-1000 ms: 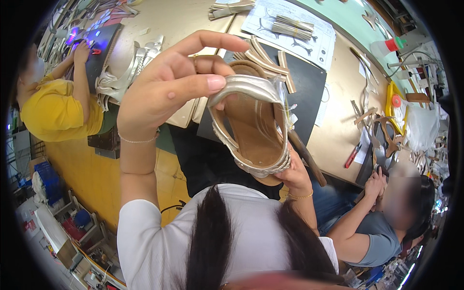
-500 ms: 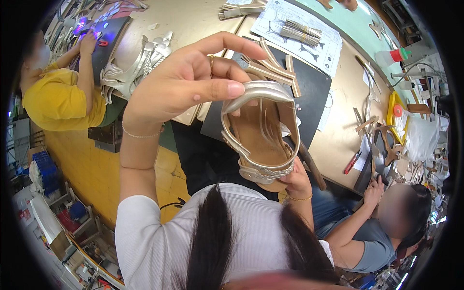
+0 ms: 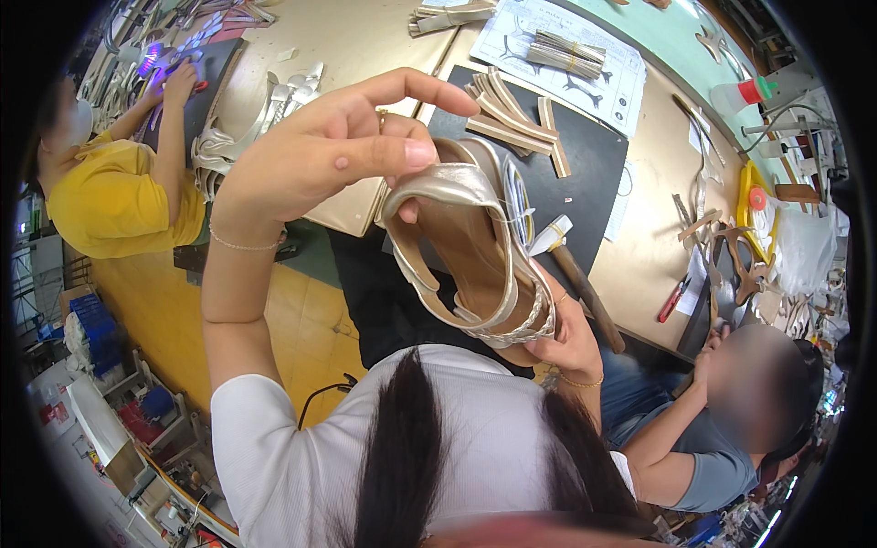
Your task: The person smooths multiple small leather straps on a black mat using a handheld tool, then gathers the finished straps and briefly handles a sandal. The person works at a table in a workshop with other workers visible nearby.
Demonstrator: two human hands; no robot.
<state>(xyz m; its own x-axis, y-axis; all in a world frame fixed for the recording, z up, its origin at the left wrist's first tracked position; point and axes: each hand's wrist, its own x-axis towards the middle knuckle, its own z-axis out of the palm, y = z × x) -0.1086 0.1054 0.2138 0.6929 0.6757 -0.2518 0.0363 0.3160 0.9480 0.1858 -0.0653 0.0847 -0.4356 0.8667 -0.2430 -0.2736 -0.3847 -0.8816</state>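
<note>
Currently both hands grip the gold sandal [image 3: 475,260]: left hand [image 3: 338,151] pinching its strap, right hand [image 3: 571,338] cupping the braided end. Best keep pinch light, support steady.

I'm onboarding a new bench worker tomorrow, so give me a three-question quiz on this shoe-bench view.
1. True or false: the metallic gold strappy sandal lies flat on the black rectangular work mat.
2. Which hand pinches the sandal's upper end between thumb and fingers? A) left hand B) right hand
3. Fill in: the long wooden-handled tool lies partly on the ____ mat.

Key: 1 false, both hands hold it up above the bench. 2 A; the right hand supports the lower end from below. 3 black.
</note>
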